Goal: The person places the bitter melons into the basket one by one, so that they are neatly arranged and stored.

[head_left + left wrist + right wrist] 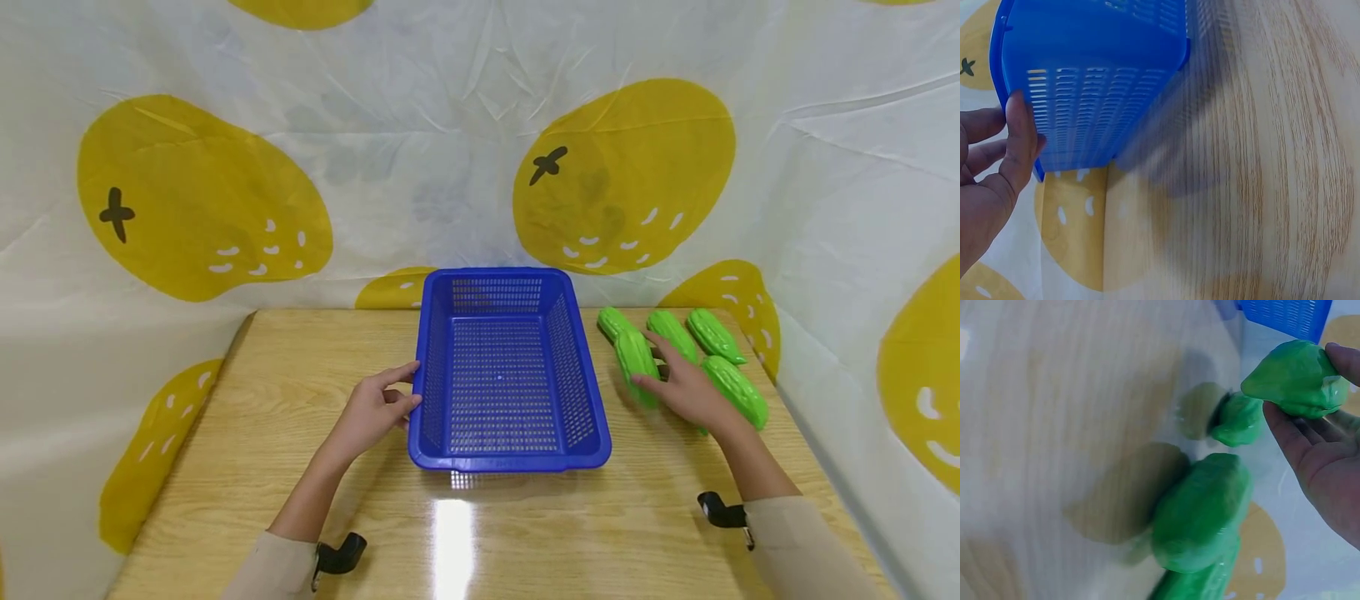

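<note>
In the head view, a blue plastic basket point(510, 463) with slotted walls stands at the middle of the table. My left hand point(378, 408) grips its left rim; the left wrist view shows a finger point(1019, 134) against the outer wall just under the rim. My right hand point(686, 387) holds a lumpy green bitter melon point(636, 358) to the right of the basket, thumb and fingers on opposite sides. In the right wrist view this melon point(1297, 378) is raised above the tabletop. Several more bitter melons point(737, 392) lie around and beyond the right hand.
The wooden table point(315, 350) has a glossy, reflecting top. White cloth with yellow fruit prints point(622, 175) hangs behind it and along both sides. One bitter melon point(613, 321) lies close to the basket's right wall, near the back edge.
</note>
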The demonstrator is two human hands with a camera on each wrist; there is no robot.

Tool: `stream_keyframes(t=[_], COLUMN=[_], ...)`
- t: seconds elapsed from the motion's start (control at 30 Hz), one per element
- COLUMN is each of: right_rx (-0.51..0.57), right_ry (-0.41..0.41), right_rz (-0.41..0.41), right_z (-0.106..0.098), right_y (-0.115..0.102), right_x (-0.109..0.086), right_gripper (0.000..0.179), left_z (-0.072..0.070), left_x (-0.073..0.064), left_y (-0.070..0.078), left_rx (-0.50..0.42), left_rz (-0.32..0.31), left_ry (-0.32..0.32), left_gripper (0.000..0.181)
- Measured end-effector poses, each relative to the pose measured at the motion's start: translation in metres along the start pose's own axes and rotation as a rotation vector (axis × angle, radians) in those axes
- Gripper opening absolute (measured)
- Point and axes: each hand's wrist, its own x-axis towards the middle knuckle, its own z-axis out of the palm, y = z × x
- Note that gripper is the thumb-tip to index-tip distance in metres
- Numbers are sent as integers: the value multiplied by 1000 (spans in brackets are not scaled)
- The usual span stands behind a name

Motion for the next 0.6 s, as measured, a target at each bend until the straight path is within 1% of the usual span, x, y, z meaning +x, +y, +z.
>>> stream_keyframes(t=[0.33, 0.6], right_rx=[-27, -49], right_ry=[33, 24], right_rz=[-43, -75], right_z=[-20, -31], right_y=[-17, -33], right_x=[5, 11], right_gripper=[84, 82], left_z=[-1, -2], left_x=[0, 1], left_y=[0, 0], left_rx=[20, 32], left_rz=[-5, -4], left_ry=[8, 7], left_gripper=[57, 57])
